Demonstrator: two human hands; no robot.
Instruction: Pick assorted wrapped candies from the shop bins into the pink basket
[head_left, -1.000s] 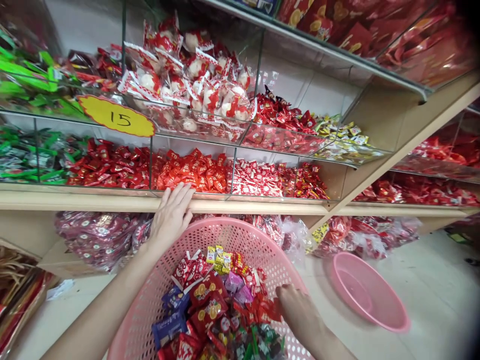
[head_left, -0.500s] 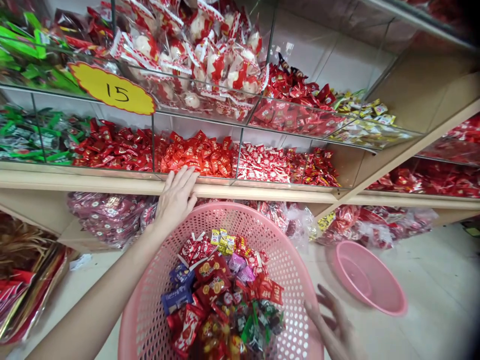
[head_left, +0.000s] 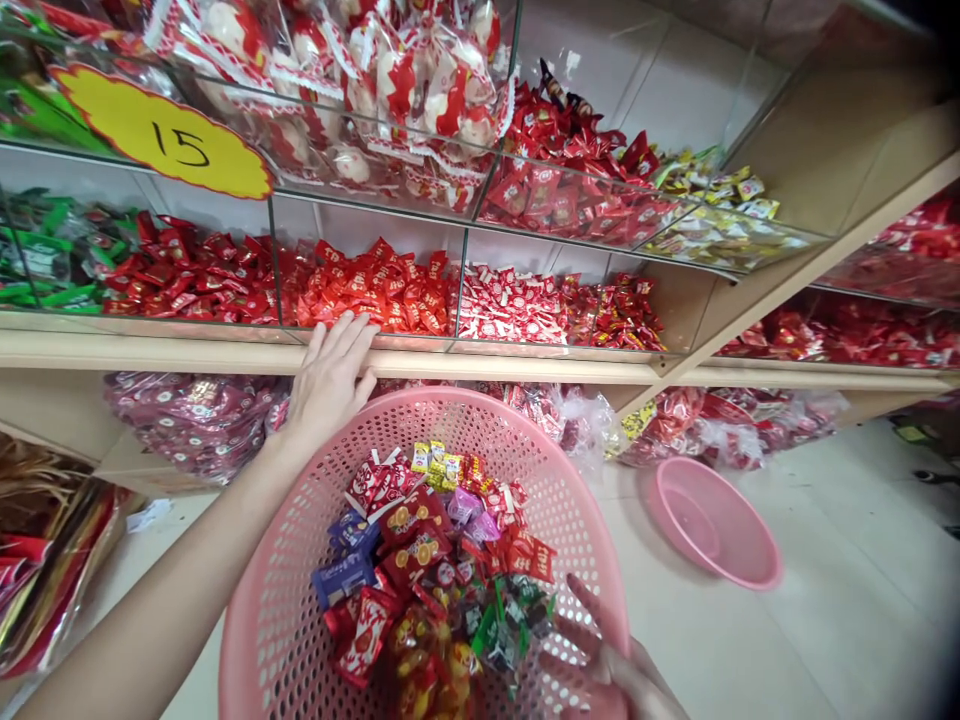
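My left hand lies flat on the light wooden shelf edge, its fingertips at the clear front of a bin of orange-red wrapped candies. It holds nothing. My right hand, slightly blurred, reaches over the right rim of a large pink perforated basket, fingers spread and nothing seen between them. Its fingertips are near green-wrapped candies. Also in the basket are dark red packets with orange pictures, blue packets, purple candies and small yellow ones.
A smaller pink basin rests on the pale floor to the right. Bagged candies lie beneath the shelf. Above are clear bins of sweets and a yellow price tag marked 15. Shiny packages stand at the left.
My right hand has moved left from outside the basket's rim to over its inside. My left hand stays on the shelf edge. The view has shifted slightly, and shelf and basket appear further left.
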